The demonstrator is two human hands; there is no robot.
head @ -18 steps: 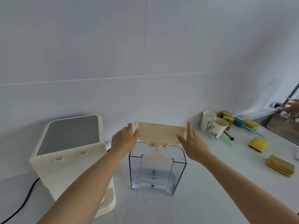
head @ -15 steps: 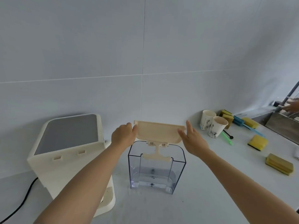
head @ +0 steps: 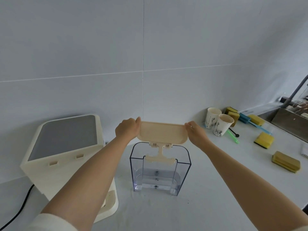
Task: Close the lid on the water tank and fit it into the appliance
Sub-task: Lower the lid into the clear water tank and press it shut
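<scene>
1. Clear, rectangular plastic water tank (head: 160, 174), lower centre of the frame, standing upright on the white countertop (head: 216, 189); its top is open.
2. Beige, flat plastic lid (head: 162, 133), held raised above the tank's rear edge at frame centre; a beige hinge arm (head: 160, 152) runs from the lid's lower edge down to the tank's front wall.
3. Left hand (head: 127, 130), gripping the lid's left end, fingers curled over its edge.
4. Right hand (head: 196, 133), pinching the lid's right end between fingers and thumb.
5. Cream-coloured, boxy appliance with a grey top panel (head: 65, 147), left of the frame, just beside the tank and partly hidden by the left forearm; a black power cord (head: 20, 209) trails from it at lower left.
6. Two printed paper cups (head: 218, 125), touching one another, right of centre near the tiled wall.
7. Yellow sponges (head: 264, 140), scattered along the right side of the countertop, with green and blue sticks lying between them and the cups.
8. Metal sink (head: 291, 124), right edge of the frame.
</scene>
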